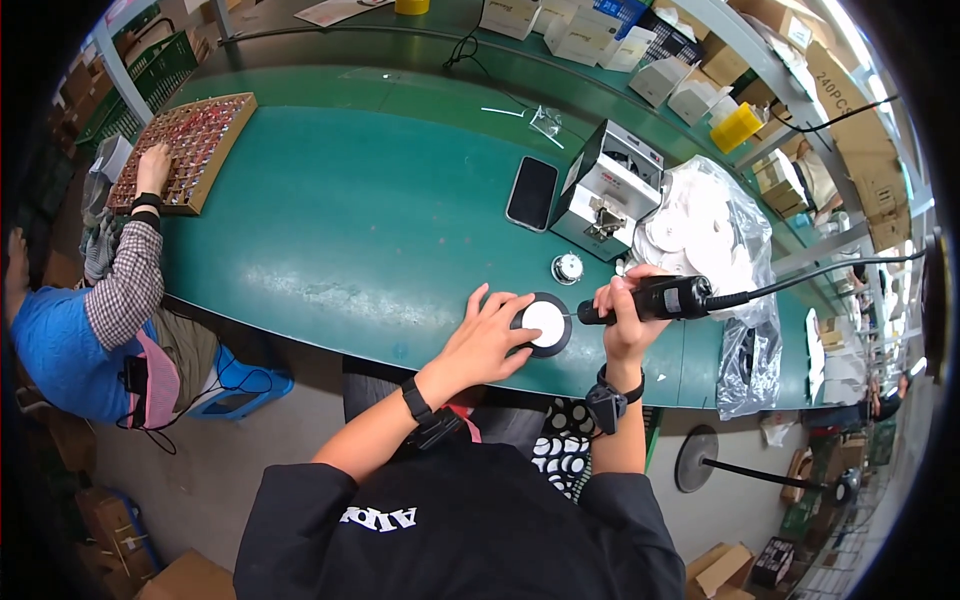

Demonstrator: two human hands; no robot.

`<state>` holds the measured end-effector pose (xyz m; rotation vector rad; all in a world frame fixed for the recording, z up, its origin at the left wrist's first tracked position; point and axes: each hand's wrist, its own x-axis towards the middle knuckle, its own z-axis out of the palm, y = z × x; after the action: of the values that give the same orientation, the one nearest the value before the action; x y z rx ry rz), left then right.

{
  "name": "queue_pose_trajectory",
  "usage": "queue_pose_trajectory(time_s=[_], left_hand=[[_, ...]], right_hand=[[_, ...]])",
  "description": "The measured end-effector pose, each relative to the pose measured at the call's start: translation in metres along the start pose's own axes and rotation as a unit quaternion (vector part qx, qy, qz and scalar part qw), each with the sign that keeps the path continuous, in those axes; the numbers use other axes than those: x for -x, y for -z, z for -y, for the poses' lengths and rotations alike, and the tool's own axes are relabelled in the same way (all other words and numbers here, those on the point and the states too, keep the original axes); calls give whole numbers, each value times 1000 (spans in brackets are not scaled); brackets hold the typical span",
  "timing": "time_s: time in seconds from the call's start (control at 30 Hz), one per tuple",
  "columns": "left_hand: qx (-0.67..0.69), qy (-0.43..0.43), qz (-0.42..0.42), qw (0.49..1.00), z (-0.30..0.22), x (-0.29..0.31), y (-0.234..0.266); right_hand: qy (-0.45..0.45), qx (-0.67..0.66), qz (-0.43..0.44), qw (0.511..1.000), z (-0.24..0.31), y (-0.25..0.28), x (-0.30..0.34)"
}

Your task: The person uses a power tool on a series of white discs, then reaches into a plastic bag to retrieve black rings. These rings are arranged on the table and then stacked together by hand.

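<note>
A round disc (544, 323), white in the middle with a dark rim, lies flat on the green bench (350, 220) just right of the frame's centre, near the bench's lower edge. The left hand (487, 338) rests on it from the left, fingers (513, 303) spread and open, with fingertips touching the disc's rim and the palm on the bench beside it. The right hand (625, 310) is closed around a black electric screwdriver (650, 299) held roughly level, its thin tip pointing left and meeting the disc's right edge; a black cable (820, 270) runs from the tool's rear toward the right of the frame. Both wrists carry dark bands. Just above the disc stands a small round metal object (567, 267), and above that a grey box-shaped machine (610, 188) with a dark phone (532, 193) lying flat to its left. Right of the machine a clear plastic bag (715, 240) holds many white discs and drapes down over the bench edge. A small clear packet (545, 120) lies further up the bench. At the upper left of the frame a brown tray (190, 150) filled with small parts sits on the bench, and another person's hand (153, 168) in a checked sleeve rests on it. White and cardboard boxes (590, 40) crowd the shelf along the upper right.
</note>
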<state>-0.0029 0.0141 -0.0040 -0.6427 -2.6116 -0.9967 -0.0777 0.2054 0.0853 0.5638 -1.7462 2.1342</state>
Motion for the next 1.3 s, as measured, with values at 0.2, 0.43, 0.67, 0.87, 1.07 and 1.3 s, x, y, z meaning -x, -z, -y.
queue_pose_trajectory(time_s=[0.2, 0.43, 0.67, 0.87, 1.07, 1.3], left_hand=[[2, -4, 4, 1000, 1, 1, 0], [-6, -14, 2, 1000, 1, 0, 0], [-1, -20, -6, 1000, 0, 3, -7], [-23, -29, -10, 999, 4, 10, -8], [-56, -81, 30, 995, -28, 10, -31], [100, -214, 200, 951, -80, 2, -25]], right_hand=[[-31, -6, -5, 999, -8, -3, -2], [-47, -21, 9, 999, -15, -3, -10], [-19, -5, -28, 999, -9, 4, -5], [6, 7, -88, 996, 36, 17, 9], [16, -86, -86, 992, 94, 63, 56], [-49, -1, -164, 985, 93, 81, 57]])
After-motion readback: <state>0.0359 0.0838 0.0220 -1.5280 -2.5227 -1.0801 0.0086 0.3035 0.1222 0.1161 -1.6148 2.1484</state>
